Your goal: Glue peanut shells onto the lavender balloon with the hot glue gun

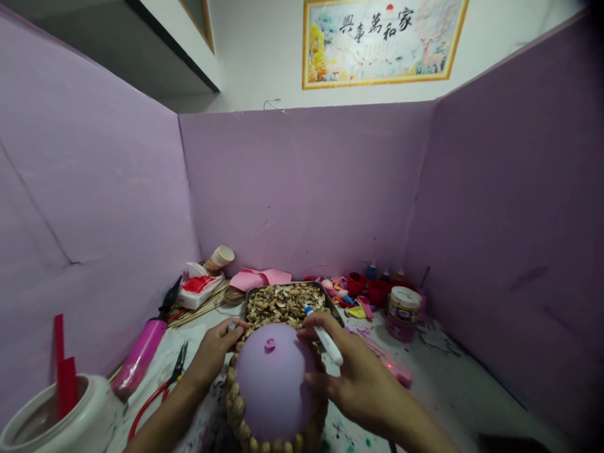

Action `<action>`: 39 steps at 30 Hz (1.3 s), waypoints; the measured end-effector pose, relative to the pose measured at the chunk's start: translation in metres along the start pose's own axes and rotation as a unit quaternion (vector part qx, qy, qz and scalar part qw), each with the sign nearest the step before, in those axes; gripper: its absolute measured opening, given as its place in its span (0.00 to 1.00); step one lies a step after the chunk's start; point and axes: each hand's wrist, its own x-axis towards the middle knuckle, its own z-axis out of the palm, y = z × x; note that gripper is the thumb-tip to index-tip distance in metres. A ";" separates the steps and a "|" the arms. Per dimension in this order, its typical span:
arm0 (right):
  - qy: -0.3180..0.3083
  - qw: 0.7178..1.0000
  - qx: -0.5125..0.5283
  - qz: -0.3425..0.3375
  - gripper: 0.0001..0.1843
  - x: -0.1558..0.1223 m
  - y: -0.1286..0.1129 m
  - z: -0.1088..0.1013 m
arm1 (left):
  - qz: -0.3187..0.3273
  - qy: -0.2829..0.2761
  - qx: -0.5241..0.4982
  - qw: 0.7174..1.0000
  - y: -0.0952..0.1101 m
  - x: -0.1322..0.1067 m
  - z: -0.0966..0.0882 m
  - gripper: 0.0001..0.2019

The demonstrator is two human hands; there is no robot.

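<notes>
A lilac balloon (274,380) sits knot-up at the bottom centre, ringed at its base with rows of peanut shells (233,409). My right hand (358,377) rests against the balloon's right side and is closed round a white glue pen with a blue tip (324,338). My left hand (217,346) hovers at the balloon's upper left, fingers pinched on a small pale piece I cannot make out. Just behind the balloon lies a metal tray (333,305) full of peanut shells.
Purple panels wall in the table on three sides. At left: a white jar (70,421) with red sticks, a pink pump (139,355), red-handled pliers (163,387), a tissue pack (201,290), a paper cup (219,257). At right: a lidded jar (402,313), red cups (368,286), loose balloons.
</notes>
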 end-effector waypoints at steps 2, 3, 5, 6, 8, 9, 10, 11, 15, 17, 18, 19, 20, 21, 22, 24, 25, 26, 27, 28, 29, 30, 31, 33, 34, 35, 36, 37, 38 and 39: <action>-0.011 1.000 0.000 -0.009 0.26 0.000 -0.001 0.000 | 0.024 0.034 0.050 0.998 0.009 -0.006 -0.008 0.14; -0.006 1.000 0.003 -0.013 0.25 0.000 -0.002 0.001 | 0.042 0.052 0.085 0.994 0.016 -0.011 -0.011 0.15; 0.024 0.999 0.019 -0.023 0.20 0.001 -0.002 0.004 | 0.105 0.081 0.219 0.967 0.030 -0.029 -0.015 0.14; 0.041 0.998 0.033 -0.027 0.18 0.002 -0.002 0.006 | 0.134 0.080 0.258 0.954 0.037 -0.039 -0.014 0.12; 0.057 0.996 0.063 -0.029 0.15 0.003 -0.001 0.012 | 0.206 0.069 0.285 0.933 0.048 -0.059 -0.007 0.12; 0.053 0.996 0.072 -0.027 0.15 0.003 0.000 0.015 | 0.230 0.042 0.300 0.925 0.050 -0.067 -0.001 0.13; 0.046 0.996 0.076 -0.027 0.15 0.003 0.000 0.017 | 0.244 0.053 0.308 0.918 0.051 -0.073 0.006 0.15; 0.041 0.995 0.080 -0.031 0.15 0.002 0.001 0.020 | 0.257 0.067 0.318 0.910 0.050 -0.077 0.013 0.17; 0.073 0.988 0.108 -0.080 0.14 -0.003 -0.003 0.027 | 0.330 0.106 0.382 0.857 0.037 -0.080 0.034 0.26; 0.074 0.984 0.106 -0.121 0.14 -0.006 -0.007 0.032 | 0.368 0.112 0.412 0.826 0.031 -0.081 0.040 0.31; 0.072 0.982 0.098 -0.142 0.14 -0.007 -0.009 0.034 | 0.383 0.114 0.422 0.814 0.030 -0.082 0.042 0.34; 0.071 0.981 0.088 -0.160 0.14 -0.007 -0.011 0.036 | 0.392 0.115 0.428 0.806 0.029 -0.083 0.043 0.36; 0.071 0.979 0.080 -0.174 0.14 -0.008 -0.012 0.038 | 0.399 0.114 0.430 0.802 0.029 -0.084 0.044 0.37; 0.073 0.978 0.076 -0.183 0.13 -0.007 -0.012 0.039 | 0.403 0.110 0.428 0.802 0.030 -0.085 0.044 0.37; 0.075 0.977 0.076 -0.186 0.12 -0.007 -0.011 0.039 | 0.405 0.104 0.423 0.803 0.032 -0.086 0.044 0.36; 0.086 0.976 0.084 -0.180 0.09 -0.004 -0.007 0.038 | 0.407 0.090 0.412 0.810 0.036 -0.086 0.042 0.33; 0.099 0.977 0.092 -0.165 0.08 -0.002 -0.005 0.036 | 0.401 0.089 0.407 0.816 0.039 -0.085 0.039 0.32; 0.118 0.977 0.104 -0.144 0.07 0.000 -0.001 0.034 | 0.387 0.095 0.404 0.823 0.040 -0.083 0.036 0.30; 0.139 0.975 0.124 -0.118 0.07 0.003 0.002 0.032 | 0.369 0.102 0.405 0.830 0.041 -0.082 0.032 0.29; 0.157 0.972 0.151 -0.088 0.08 0.005 0.005 0.031 | 0.349 0.107 0.407 0.837 0.042 -0.080 0.028 0.29; 0.168 0.967 0.182 -0.061 0.09 0.008 0.008 0.030 | 0.331 0.106 0.410 0.843 0.042 -0.078 0.025 0.28; 0.172 0.961 0.212 -0.042 0.11 0.010 0.010 0.030 | 0.317 0.098 0.412 0.849 0.041 -0.076 0.021 0.27; 0.168 0.957 0.235 -0.032 0.11 0.012 0.012 0.030 | 0.310 0.082 0.412 0.853 0.041 -0.074 0.019 0.27; 0.148 0.956 0.251 -0.030 0.11 0.015 0.013 0.032 | 0.302 0.056 0.399 0.864 0.040 -0.073 0.016 0.25; 0.137 0.959 0.246 -0.037 0.11 0.016 0.012 0.033 | 0.301 0.053 0.390 0.869 0.041 -0.072 0.016 0.24; 0.126 0.963 0.236 -0.044 0.10 0.017 0.011 0.034 | 0.301 0.054 0.381 0.872 0.042 -0.073 0.016 0.23; 0.115 0.967 0.223 -0.049 0.09 0.017 0.010 0.035 | 0.301 0.055 0.374 0.875 0.043 -0.073 0.017 0.22; 0.106 0.971 0.209 -0.053 0.09 0.017 0.009 0.036 | 0.301 0.056 0.367 0.878 0.044 -0.074 0.018 0.20; 0.100 0.974 0.196 -0.054 0.09 0.018 0.008 0.036 | 0.302 0.053 0.363 0.880 0.045 -0.074 0.018 0.19; 0.094 0.977 0.186 -0.054 0.09 0.018 0.007 0.036 | 0.303 0.048 0.362 0.881 0.045 -0.074 0.018 0.19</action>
